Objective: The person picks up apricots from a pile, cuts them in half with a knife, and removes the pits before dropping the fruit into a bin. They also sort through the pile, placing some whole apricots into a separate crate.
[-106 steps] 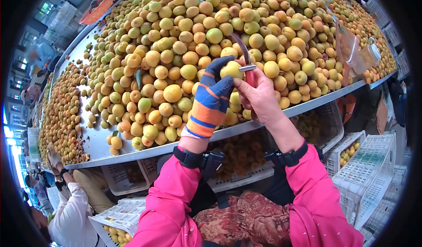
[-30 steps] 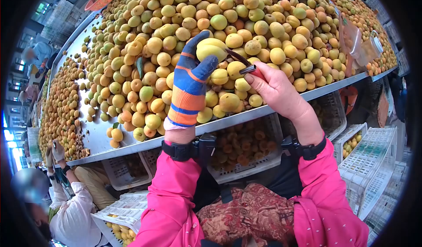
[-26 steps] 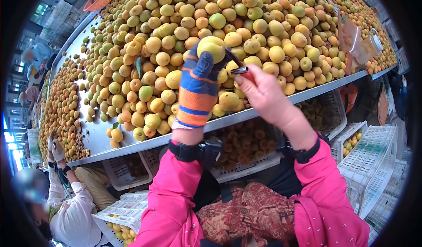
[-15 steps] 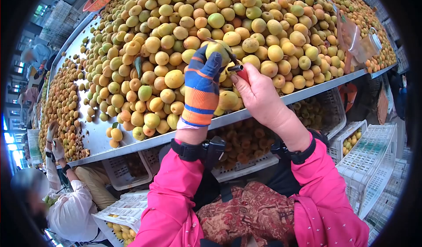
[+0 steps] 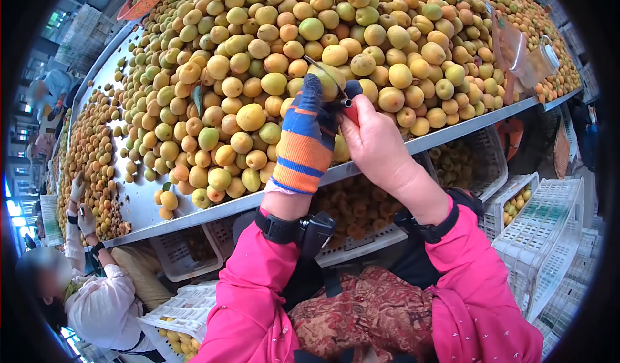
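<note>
Now: one apricot [image 5: 327, 79], one knife [image 5: 343, 100], two hands, above the near edge of the table [image 5: 194, 214].
Gloved left hand [image 5: 309, 137] is clamped around the apricot, just over the heap [image 5: 290, 34], whose fruit are too many to count. Bare right hand [image 5: 374, 145] grips the knife handle; the curved blade runs from the fist toward the far left corner, tip across the fruit's top. White crates [image 5: 542, 234] sit below the near edge; another person [image 5: 97, 305] works by the near left corner.

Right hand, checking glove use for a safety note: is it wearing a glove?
No, the right hand is bare on the knife; only the left hand, holding a fruit, wears a striped glove.
</note>
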A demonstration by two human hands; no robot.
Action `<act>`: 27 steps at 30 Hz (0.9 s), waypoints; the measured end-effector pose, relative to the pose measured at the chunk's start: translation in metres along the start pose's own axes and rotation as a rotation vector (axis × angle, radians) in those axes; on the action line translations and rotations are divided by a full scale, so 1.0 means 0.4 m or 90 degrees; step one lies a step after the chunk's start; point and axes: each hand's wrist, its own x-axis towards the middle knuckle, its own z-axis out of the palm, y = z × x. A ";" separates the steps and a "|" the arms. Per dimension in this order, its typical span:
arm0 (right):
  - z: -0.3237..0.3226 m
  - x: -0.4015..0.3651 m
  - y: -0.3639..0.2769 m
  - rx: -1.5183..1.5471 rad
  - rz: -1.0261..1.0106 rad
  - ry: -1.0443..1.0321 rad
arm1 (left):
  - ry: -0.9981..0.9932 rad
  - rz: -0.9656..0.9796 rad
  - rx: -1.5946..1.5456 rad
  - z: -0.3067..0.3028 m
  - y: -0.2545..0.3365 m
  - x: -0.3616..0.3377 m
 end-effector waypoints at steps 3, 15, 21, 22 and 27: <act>0.013 0.003 -0.010 -0.018 0.008 0.009 | -0.024 -0.026 -0.057 0.001 0.007 -0.003; -0.048 0.065 -0.005 0.514 0.085 0.043 | -0.112 0.109 0.201 0.014 0.005 0.001; -0.035 0.065 0.002 0.403 -0.006 0.144 | -0.031 0.225 0.363 0.049 -0.008 -0.009; -0.035 0.063 0.003 0.326 -0.027 0.141 | 0.020 0.226 0.311 0.051 -0.013 -0.006; 0.017 0.060 0.011 0.250 -0.109 0.154 | 0.226 0.317 0.223 0.058 -0.045 0.010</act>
